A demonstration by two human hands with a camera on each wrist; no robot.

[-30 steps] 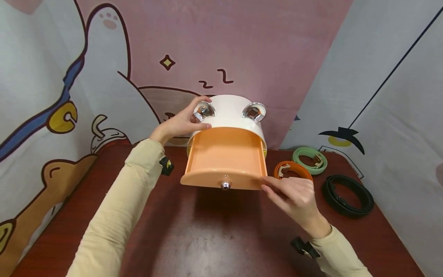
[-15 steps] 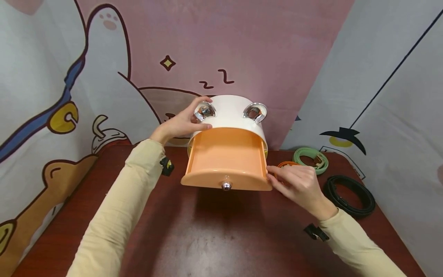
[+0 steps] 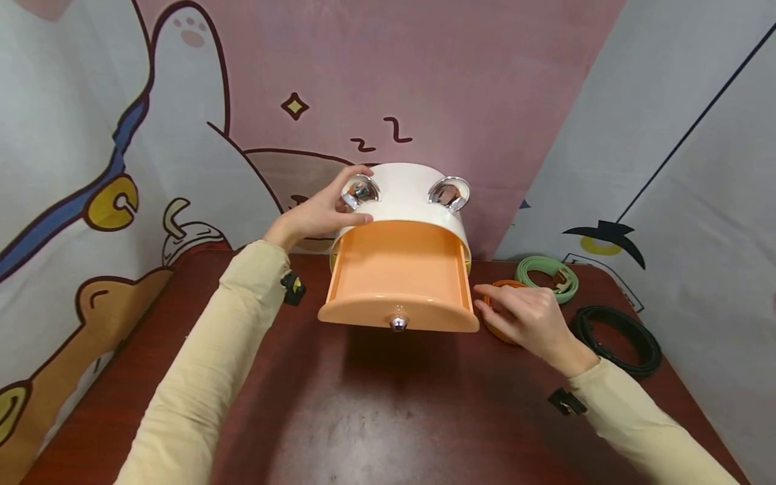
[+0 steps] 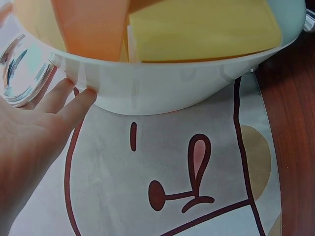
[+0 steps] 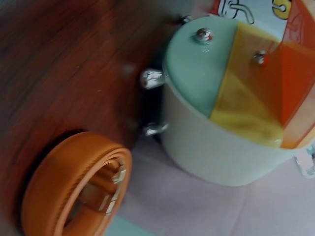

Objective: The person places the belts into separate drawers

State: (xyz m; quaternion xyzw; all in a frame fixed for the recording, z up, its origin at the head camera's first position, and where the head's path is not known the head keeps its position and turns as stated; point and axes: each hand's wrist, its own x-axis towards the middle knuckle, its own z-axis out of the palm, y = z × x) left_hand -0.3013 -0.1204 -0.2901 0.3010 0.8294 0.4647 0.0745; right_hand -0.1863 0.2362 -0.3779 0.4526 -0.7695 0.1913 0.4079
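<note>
A small white drawer cabinet point(image 3: 405, 192) with two chrome ears stands at the back of the table. Its peach top drawer point(image 3: 397, 263) is pulled far out and holds nothing; a round chrome knob point(image 3: 398, 324) sits on the front. Below it, the right wrist view shows a yellow drawer point(image 5: 243, 78) and a green drawer point(image 5: 199, 69), both closed. My left hand point(image 3: 318, 212) grips the cabinet's upper left around the ear, thumb at the front rim. Just right of the peach drawer, my right hand point(image 3: 533, 323) holds nothing, its fingers loosely bent over a coiled orange belt point(image 5: 74, 187).
On the right of the brown table point(image 3: 376, 411) lie a coiled green belt point(image 3: 529, 266) and a coiled black belt point(image 3: 651, 353). A cartoon-printed cloth point(image 3: 455, 81) hangs close behind the cabinet and along both sides.
My right hand has let go of the peach drawer's right corner and moved right, off the drawer. My left hand stays on the cabinet, and the drawer remains pulled out.
</note>
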